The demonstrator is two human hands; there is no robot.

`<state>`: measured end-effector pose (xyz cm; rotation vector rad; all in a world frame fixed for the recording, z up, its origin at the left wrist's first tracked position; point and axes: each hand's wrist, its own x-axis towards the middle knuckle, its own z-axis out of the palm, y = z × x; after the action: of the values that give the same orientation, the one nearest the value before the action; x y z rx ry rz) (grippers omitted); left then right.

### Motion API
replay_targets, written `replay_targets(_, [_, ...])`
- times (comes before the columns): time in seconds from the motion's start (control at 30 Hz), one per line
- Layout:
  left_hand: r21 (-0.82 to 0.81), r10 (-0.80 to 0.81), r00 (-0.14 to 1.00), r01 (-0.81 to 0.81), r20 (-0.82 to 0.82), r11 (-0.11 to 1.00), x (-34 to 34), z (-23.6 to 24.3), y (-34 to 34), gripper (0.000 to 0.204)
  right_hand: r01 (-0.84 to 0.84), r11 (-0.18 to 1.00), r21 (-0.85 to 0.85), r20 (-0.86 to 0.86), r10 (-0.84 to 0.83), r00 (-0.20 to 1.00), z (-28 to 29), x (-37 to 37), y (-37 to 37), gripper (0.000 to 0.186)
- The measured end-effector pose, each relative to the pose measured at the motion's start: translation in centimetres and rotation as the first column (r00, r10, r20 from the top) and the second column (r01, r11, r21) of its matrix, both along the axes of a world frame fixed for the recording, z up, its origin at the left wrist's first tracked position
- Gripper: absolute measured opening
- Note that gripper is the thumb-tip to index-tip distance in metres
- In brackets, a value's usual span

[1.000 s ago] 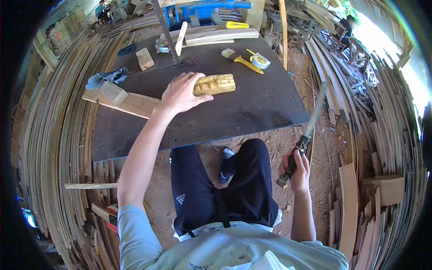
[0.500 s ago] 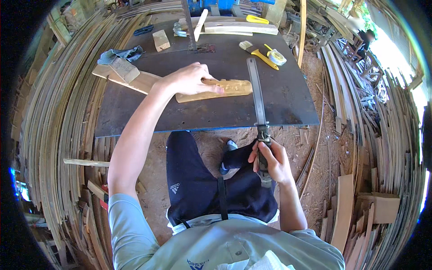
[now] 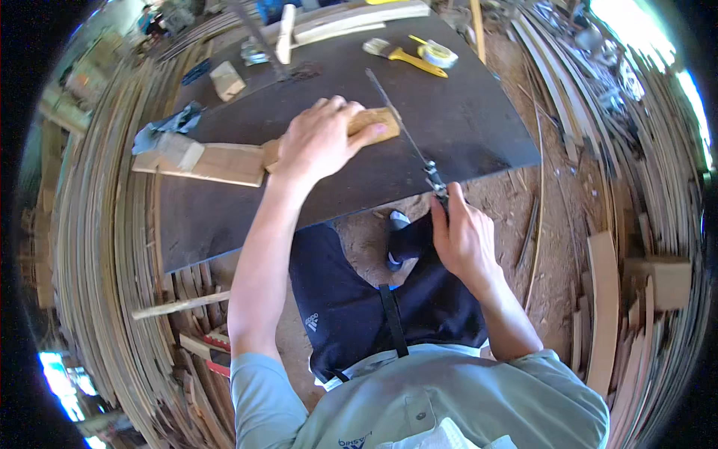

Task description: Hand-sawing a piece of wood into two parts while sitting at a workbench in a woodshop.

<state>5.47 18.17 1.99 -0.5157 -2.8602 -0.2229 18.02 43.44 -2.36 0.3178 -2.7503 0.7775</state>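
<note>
My left hand (image 3: pixel 318 138) is wrapped over a yellowish, rough-faced wood block (image 3: pixel 376 123) on the dark tabletop; the palm covers its middle. My right hand (image 3: pixel 465 232) grips the dark handle of a long, narrow metal bar tool (image 3: pixel 404 127). The bar slants away to the upper left, seen nearly edge-on, its middle close to the block's right end. I cannot tell whether the two touch. At the block's left end lies a flat board (image 3: pixel 224 162), with a smaller wood piece (image 3: pixel 179 151) and a blue-grey cloth (image 3: pixel 168 129) at its far left.
The table (image 3: pixel 479 127) also bears a yellow-handled brush (image 3: pixel 407 57), a tape roll (image 3: pixel 437 54), a wood offcut (image 3: pixel 227 81) and long wood strips (image 3: pixel 359 22). An upright dark metal strip (image 3: pixel 258 37) rises at the back. Stacked timber (image 3: pixel 97 224) lines both sides.
My left hand has shifted further over the block, which has tilted. The metal bar has turned from flat to nearly edge-on and come nearer the block's end. The whole view has rotated.
</note>
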Motion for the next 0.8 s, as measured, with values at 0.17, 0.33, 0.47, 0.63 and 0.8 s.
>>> replay_targets(0.17, [-0.018,-0.012,0.998,0.011,-0.056,1.0,-0.1,-0.2,0.5,0.058,0.015,0.999,-0.035,0.031,-0.014,0.999,-0.7,-1.0,-0.1,0.026])
replay_targets(0.33, [-0.062,0.022,0.997,-0.027,-0.077,0.998,-0.3,-0.1,0.9,0.055,0.022,1.0,-0.022,0.055,-0.021,0.998,0.0,-1.0,0.0,0.026])
replay_targets(0.47, [-0.097,0.023,0.995,-0.032,-0.094,0.995,-0.5,-0.5,0.8,0.07,0.009,1.0,-0.022,0.097,-0.007,0.995,0.3,-0.9,0.3,0.026])
replay_targets(0.63, [-0.142,0.037,0.996,-0.048,-0.075,0.989,0.2,0.0,1.6,0.067,0.001,0.998,-0.061,0.083,0.004,0.997,-0.1,-0.7,0.8,0.024])
replay_targets(0.8, [-0.093,0.041,0.991,-0.052,-0.125,0.994,2.2,-0.7,1.8,0.066,-0.011,0.998,-0.063,0.11,0.018,0.994,-0.3,-0.5,1.6,0.023])
